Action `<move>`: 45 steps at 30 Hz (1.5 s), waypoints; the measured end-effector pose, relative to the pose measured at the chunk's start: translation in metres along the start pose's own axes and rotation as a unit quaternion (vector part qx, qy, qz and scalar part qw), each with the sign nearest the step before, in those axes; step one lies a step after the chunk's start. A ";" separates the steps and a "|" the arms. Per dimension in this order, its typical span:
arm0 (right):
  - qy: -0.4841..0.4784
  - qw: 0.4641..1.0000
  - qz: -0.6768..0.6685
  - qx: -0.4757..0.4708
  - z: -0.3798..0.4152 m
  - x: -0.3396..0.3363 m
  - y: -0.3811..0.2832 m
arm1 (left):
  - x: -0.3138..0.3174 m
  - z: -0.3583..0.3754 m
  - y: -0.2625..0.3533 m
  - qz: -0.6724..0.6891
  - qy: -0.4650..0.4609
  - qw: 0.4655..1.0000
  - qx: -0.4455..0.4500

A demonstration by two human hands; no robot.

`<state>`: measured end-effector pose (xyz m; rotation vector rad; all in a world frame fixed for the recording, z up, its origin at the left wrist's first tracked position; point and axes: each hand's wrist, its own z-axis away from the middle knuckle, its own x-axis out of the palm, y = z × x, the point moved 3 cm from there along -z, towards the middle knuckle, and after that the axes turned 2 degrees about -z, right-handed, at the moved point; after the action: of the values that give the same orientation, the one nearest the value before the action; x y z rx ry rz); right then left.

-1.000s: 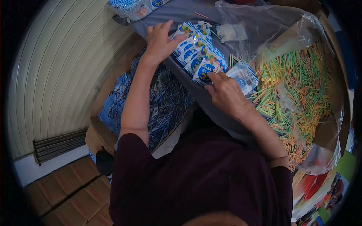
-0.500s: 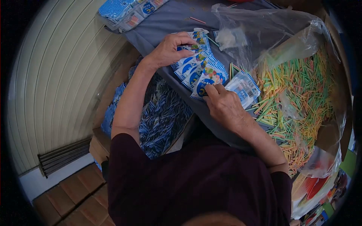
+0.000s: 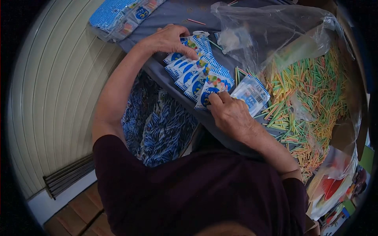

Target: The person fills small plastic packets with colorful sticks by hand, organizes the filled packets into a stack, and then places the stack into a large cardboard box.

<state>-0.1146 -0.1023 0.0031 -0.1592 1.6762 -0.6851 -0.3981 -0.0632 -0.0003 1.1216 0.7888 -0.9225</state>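
Note:
Several blue-and-white packets (image 3: 189, 73) lie fanned out and overlapping on the grey cloth (image 3: 157, 72). My left hand (image 3: 169, 40) rests over the far end of the row, thumb and fingers apart. At the near end my right hand (image 3: 231, 112) pinches the lower edge of the front packet (image 3: 212, 87) between bent fingers and thumb. Just right of that packet lies a small stack of clear-backed packets (image 3: 251, 94), some showing a barcode.
Many coloured sticks (image 3: 311, 98) fill the right side beside clear plastic film (image 3: 283, 23). A packed bundle (image 3: 118, 17) lies at the top left. Below the cloth edge is a container of blue-and-white packets (image 3: 157, 122). Cardboard boxes (image 3: 80, 208) stand at the lower left.
My left hand has shifted left and up and its fingers have spread wider. More of the fanned packets show. My right hand still pinches the front packet; the whole view has shifted slightly.

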 end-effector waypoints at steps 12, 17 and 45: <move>0.001 1.000 -0.003 -0.020 0.003 0.003 0.003 | 0.006 0.035 0.030 -0.113 0.084 0.989 0.045; 0.010 0.999 0.004 -0.036 0.004 0.002 0.000 | 0.009 0.032 0.022 -0.073 0.073 0.994 0.045; 0.009 0.996 -0.083 0.039 -0.004 0.001 0.014 | -0.001 0.027 0.030 0.128 -0.020 0.992 -0.008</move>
<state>-0.1145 -0.0902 -0.0052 -0.2388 1.6620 -0.8780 -0.3695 -0.0842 0.0190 1.1565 0.6027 -0.7194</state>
